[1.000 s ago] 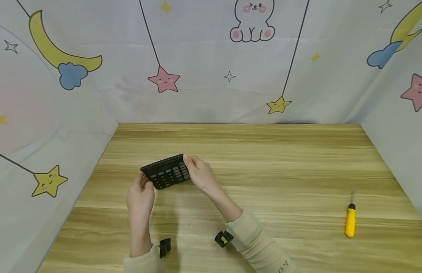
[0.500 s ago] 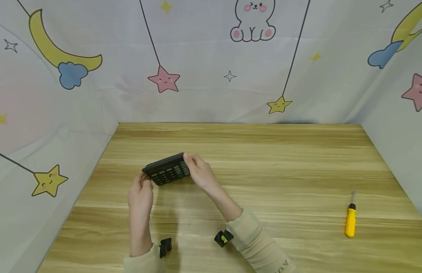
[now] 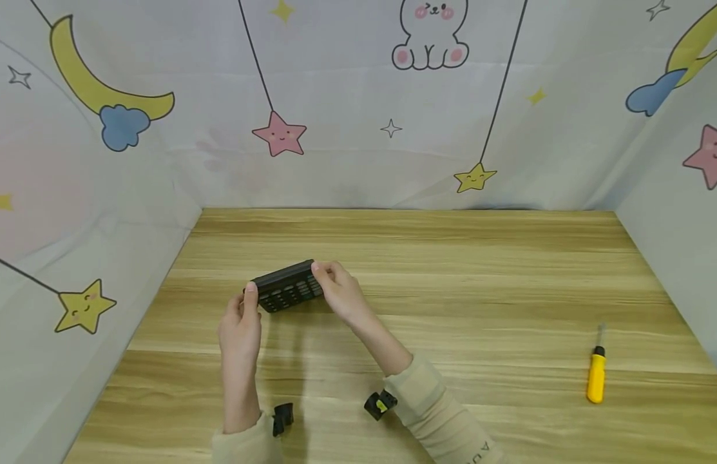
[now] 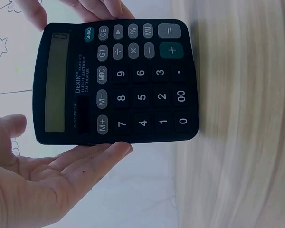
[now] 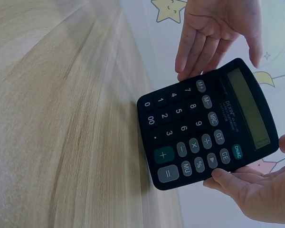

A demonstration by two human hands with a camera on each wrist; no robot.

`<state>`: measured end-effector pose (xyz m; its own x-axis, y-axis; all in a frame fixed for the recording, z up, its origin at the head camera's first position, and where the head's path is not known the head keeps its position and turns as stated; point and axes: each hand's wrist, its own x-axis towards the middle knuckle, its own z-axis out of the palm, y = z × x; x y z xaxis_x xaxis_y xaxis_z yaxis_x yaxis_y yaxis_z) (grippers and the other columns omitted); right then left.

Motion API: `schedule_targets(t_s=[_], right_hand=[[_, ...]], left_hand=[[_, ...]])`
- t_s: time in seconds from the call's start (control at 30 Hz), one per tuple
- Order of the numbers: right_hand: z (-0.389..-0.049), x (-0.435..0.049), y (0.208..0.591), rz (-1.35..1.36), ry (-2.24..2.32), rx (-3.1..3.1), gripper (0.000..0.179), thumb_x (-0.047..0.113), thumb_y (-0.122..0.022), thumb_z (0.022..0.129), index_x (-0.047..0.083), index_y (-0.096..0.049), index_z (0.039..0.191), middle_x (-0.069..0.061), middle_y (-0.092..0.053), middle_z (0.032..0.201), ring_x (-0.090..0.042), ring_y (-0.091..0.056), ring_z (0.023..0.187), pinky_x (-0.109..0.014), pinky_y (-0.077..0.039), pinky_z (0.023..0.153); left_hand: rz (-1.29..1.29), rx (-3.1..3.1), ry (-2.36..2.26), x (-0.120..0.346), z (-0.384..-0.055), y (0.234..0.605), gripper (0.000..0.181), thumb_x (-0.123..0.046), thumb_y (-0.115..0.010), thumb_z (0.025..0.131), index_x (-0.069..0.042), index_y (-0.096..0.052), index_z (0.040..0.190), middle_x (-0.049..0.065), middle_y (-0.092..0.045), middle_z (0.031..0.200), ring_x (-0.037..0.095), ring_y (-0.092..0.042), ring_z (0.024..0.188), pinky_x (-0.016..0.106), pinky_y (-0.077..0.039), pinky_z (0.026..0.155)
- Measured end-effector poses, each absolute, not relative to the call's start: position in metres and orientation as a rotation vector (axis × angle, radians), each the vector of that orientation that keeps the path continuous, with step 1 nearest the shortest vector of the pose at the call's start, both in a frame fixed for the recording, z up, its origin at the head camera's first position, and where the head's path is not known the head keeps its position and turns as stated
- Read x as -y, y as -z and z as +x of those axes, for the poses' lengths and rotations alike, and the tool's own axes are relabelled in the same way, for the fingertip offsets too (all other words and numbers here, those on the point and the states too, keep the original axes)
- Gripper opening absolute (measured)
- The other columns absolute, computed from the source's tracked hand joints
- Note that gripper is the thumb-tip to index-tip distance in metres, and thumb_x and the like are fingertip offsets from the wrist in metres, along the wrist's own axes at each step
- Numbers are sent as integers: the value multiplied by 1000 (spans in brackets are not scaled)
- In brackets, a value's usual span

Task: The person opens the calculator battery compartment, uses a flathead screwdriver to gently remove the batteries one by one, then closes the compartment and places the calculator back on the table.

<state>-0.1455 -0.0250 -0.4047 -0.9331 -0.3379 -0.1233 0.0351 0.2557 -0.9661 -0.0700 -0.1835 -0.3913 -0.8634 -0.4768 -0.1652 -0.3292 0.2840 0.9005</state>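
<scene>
A black desk calculator (image 3: 285, 287) with grey and green keys is tilted up, its display side raised and its lower edge close over the table. Its keys and display face the wrist cameras; a zero shows on the display (image 4: 56, 85). My right hand (image 3: 342, 293) grips one side near the top corner, thumb at that corner and fingers partly behind. On the opposite side is my left hand (image 3: 240, 328), its nearly straight fingers (image 4: 92, 164) along the calculator's edge. In both wrist views the left thumb stands apart from the calculator, while it overlaps the corner in the head view.
A screwdriver (image 3: 596, 377) with a yellow handle lies on the wood-grain table (image 3: 451, 290) at the right. Patterned white cloth (image 3: 346, 174) encloses the back and sides. Black camera mounts (image 3: 381, 405) sit by both sleeves.
The calculator has tipped further, so its keys look more foreshortened from the head. My left thumb has risen to its near top corner. The right hand has hardly moved.
</scene>
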Motion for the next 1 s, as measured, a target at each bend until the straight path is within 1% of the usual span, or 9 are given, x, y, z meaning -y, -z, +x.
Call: schedule_targets(t_s=[0.07,0.17,0.3,0.43,0.63,0.77,0.9,1.0], right_hand=[[-146,25,405,-274,1728,-2224,56,52,-38,100,8,-51,132,-12,-55,137,-33,-51,125,-53,-46,99],[-145,24,405,-260,1734,-2215,53,52,-39,99,10,-53,129,-12,-55,137,-32,-52,124,-52,-46,99],[-144,23,405,-244,1740,-2201,51,52,-40,99,13,-54,128,-13,-56,135,-31,-53,123,-52,-46,99],[-144,23,406,-257,1763,-2181,51,51,-40,99,12,-53,129,-14,-56,134,-32,-53,121,-52,-46,99],[-143,23,405,-274,1734,-2188,52,52,-39,99,11,-52,129,-15,-56,134,-33,-52,124,-52,-45,100],[-143,25,404,-278,1712,-2198,54,51,-38,100,10,-50,132,-18,-55,135,-36,-51,126,-53,-45,101],[-143,26,405,-288,1726,-2191,54,50,-37,101,11,-47,136,-18,-54,137,-36,-50,128,-53,-44,102],[-142,26,406,-290,1736,-2183,52,48,-37,101,12,-46,138,-17,-54,137,-35,-49,129,-53,-44,102]], left_hand=[[767,2404,1633,184,-70,391,80,-64,-29,96,-1,-39,144,27,-46,141,43,-49,124,55,-40,103],[753,2389,1651,184,-70,392,80,-63,-29,96,0,-37,144,27,-43,144,43,-48,127,55,-40,105],[714,2322,1710,184,-71,392,79,-60,-28,98,4,-35,144,29,-38,147,43,-42,133,50,-38,109],[692,2289,1738,183,-71,392,77,-56,-28,99,7,-36,142,30,-37,146,43,-39,136,48,-37,111],[725,2341,1700,185,-69,391,75,-56,-27,99,4,-35,144,30,-37,146,44,-43,132,50,-37,111],[739,2364,1692,185,-68,391,75,-56,-28,99,3,-36,143,30,-37,147,43,-47,129,52,-36,110],[762,2383,1668,186,-68,391,71,-55,-31,99,3,-41,139,28,-45,142,40,-51,126,53,-37,110],[773,2385,1671,186,-69,390,69,-54,-33,99,2,-42,139,27,-49,139,38,-53,125,52,-36,110]])
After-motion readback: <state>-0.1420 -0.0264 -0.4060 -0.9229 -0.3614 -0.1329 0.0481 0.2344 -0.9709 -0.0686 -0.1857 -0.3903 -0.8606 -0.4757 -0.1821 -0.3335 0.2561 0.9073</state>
